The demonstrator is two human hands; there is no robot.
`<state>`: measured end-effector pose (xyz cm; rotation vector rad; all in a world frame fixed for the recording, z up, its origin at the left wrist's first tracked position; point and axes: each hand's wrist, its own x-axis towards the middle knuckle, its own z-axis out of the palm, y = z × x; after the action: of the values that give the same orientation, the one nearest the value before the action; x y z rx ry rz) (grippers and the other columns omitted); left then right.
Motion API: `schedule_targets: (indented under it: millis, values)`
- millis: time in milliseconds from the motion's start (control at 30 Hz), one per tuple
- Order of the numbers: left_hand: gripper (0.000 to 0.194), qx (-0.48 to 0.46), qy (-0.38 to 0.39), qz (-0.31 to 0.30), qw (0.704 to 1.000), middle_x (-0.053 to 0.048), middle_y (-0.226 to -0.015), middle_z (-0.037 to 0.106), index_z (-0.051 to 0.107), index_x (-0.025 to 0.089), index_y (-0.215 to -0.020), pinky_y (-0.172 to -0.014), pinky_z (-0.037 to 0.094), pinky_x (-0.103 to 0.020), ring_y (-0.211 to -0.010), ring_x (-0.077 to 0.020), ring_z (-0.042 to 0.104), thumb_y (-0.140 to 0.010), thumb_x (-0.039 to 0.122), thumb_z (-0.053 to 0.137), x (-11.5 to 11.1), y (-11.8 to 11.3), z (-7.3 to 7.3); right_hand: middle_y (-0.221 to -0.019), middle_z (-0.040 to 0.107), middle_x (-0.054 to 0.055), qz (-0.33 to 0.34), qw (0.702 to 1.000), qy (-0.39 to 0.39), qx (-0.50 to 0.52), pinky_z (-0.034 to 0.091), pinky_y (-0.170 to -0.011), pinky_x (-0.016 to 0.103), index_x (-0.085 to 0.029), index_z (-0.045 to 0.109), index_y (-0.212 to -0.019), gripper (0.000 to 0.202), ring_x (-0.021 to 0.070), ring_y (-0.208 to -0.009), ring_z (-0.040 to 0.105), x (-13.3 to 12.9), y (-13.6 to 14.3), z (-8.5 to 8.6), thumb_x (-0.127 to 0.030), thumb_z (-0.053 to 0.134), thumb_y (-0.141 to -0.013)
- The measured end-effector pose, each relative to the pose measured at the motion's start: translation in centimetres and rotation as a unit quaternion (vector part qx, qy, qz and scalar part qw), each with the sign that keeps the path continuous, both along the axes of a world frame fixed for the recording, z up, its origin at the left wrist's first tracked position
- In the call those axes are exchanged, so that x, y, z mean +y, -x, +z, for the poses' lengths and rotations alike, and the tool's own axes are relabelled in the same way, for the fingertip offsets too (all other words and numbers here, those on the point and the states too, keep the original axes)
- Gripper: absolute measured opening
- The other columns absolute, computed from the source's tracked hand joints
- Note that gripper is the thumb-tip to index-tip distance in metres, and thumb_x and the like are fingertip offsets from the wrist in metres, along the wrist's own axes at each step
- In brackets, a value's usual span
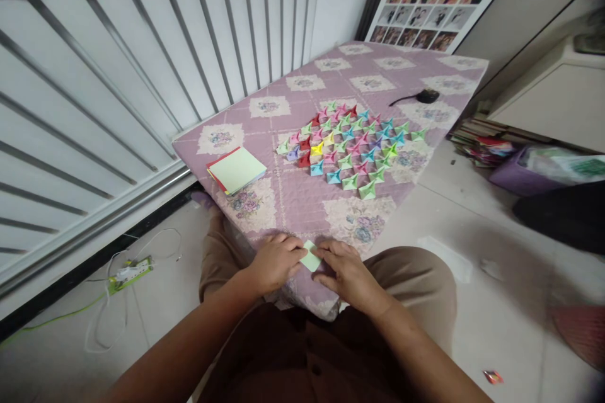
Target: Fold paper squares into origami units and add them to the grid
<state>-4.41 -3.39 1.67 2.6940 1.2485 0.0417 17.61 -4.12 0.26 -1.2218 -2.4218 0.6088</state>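
Observation:
A small light green sheet of folding paper [311,259] lies at the near corner of the table, between my two hands. My left hand [280,262] has its fingers curled and pressed onto the left edge of this paper. From the other side, my right hand [347,272] grips the right edge, its thumb lower and apart from the fingertips. Farther up stand rows of folded paper pieces [347,148] in green, pink, red, blue and yellow. To the left is a stack of square coloured paper [239,169], a pale green sheet on top.
A purple flowered cloth covers the table [302,208]. Toward its right edge lies a black object with a thin handle [425,96]. A white slatted rail [212,31] borders the left side; a power strip [130,274] with cables is on the floor.

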Motion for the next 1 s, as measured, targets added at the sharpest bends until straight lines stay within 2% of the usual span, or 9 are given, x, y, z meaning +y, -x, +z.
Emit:
schedule_targets:
  millis: [167,367,533,700,833,933,1000]
  values:
    - [0.025,0.012,-0.032,-0.016,0.999,-0.002,-0.112,0.059,0.06,0.028,-0.113,-0.08,0.037,-0.032,-0.097,-0.0183,0.047,-0.091,0.037,0.052,0.2,0.1,-0.6,-0.117,0.059,0.009,-0.009,1.0,-0.001,0.004,0.039,-0.091,0.04,-0.024,0.061,-0.114,0.043,0.025,-0.11,0.052,0.2,0.1,-0.3,-0.029,0.073,-0.073]
    - [0.027,0.015,-0.076,-0.029,0.997,-0.002,-0.111,0.061,0.057,0.028,-0.116,-0.077,0.036,-0.032,-0.095,-0.0174,0.048,-0.096,0.036,0.041,0.1,0.4,-1.5,-0.116,0.059,0.008,-0.018,1.0,-0.007,0.002,0.038,-0.09,0.04,-0.024,0.061,-0.114,0.041,0.0248,-0.108,0.053,0.1,0.3,-0.3,-0.028,0.071,-0.074]
    - [0.025,-0.022,-0.068,-0.01,0.997,-0.001,-0.109,0.062,0.06,0.027,-0.111,-0.079,0.037,-0.032,-0.094,-0.0173,0.048,-0.096,0.034,0.042,0.1,0.3,-1.9,-0.11,0.061,0.008,-0.062,0.997,-0.038,-0.004,0.037,-0.087,0.038,-0.022,0.062,-0.11,0.031,0.0241,-0.102,0.053,-0.4,1.1,-0.9,-0.023,0.064,-0.079]
    - [0.026,-0.048,-0.056,0.002,0.997,-0.002,-0.107,0.062,0.062,0.025,-0.108,-0.082,0.038,-0.034,-0.095,-0.0192,0.048,-0.093,0.039,0.046,-0.1,-0.1,-1.4,-0.101,0.064,0.006,-0.115,0.991,-0.069,-0.025,0.034,-0.084,0.036,-0.023,0.065,-0.104,0.025,0.0228,-0.096,0.053,-0.9,2.1,-1.0,-0.016,0.057,-0.081]
    - [0.025,-0.057,-0.052,0.029,0.997,-0.003,-0.105,0.061,0.062,0.023,-0.107,-0.082,0.039,-0.035,-0.095,-0.0203,0.048,-0.089,0.038,0.054,-0.3,-0.6,-1.4,-0.099,0.065,0.006,-0.114,0.988,-0.089,-0.049,0.034,-0.081,0.034,-0.023,0.067,-0.101,0.022,0.0219,-0.093,0.053,-0.8,2.4,-1.0,-0.016,0.056,-0.083]
    - [0.019,-0.069,-0.047,0.062,0.995,-0.003,-0.1,0.062,0.065,0.023,-0.101,-0.082,0.04,-0.034,-0.093,-0.0195,0.049,-0.091,0.028,0.05,-0.3,-1.0,-1.7,-0.097,0.065,0.006,-0.099,0.987,-0.112,-0.051,0.035,-0.08,0.034,-0.022,0.067,-0.099,0.018,0.0217,-0.091,0.054,-0.4,2.2,-1.2,-0.019,0.056,-0.085]
    - [0.019,-0.108,-0.033,0.085,0.99,-0.004,-0.098,0.062,0.067,0.023,-0.096,-0.083,0.041,-0.033,-0.093,-0.019,0.05,-0.091,0.025,0.048,-0.3,-1.2,-1.7,-0.093,0.065,0.007,-0.088,0.988,-0.119,-0.033,0.036,-0.078,0.033,-0.021,0.067,-0.094,0.014,0.0209,-0.087,0.055,0.0,2.1,-1.1,-0.021,0.055,-0.086]
